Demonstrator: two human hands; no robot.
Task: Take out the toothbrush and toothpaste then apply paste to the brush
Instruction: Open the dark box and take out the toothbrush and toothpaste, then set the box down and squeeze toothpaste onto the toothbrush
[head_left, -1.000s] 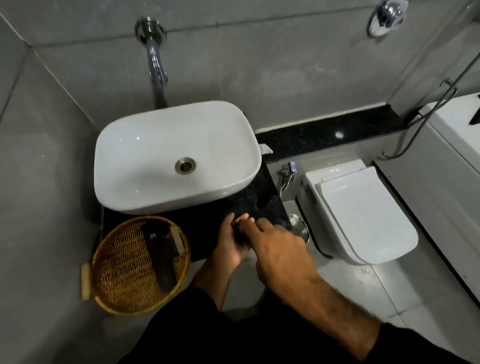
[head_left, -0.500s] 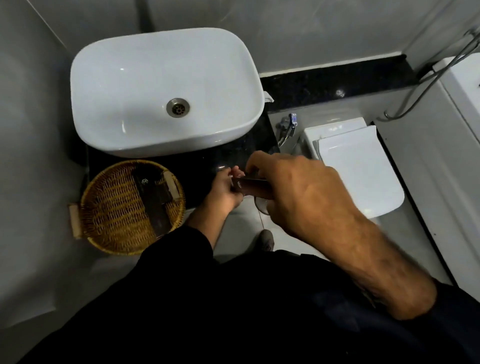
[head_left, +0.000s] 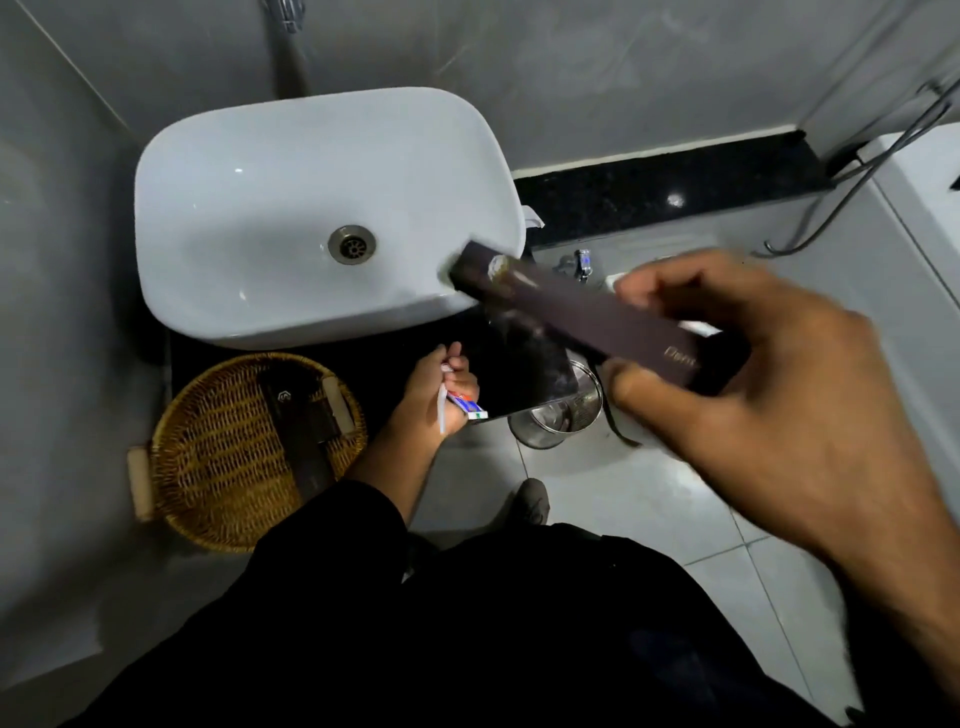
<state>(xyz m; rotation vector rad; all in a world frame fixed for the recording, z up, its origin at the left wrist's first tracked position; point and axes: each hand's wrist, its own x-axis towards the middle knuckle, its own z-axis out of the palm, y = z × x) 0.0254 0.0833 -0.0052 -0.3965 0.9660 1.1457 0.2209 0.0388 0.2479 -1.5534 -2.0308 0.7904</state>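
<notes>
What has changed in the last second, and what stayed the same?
The right hand has lifted the dark box up from the counter, toward the camera. The left hand now holds the toothpaste and toothbrush. The wicker basket and sink stayed put.

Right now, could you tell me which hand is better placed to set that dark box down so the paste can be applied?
The right hand. It alone grips the dark box, raised near the sink, so it can put it aside. The left hand is already full, holding the toothbrush and toothpaste.
</notes>
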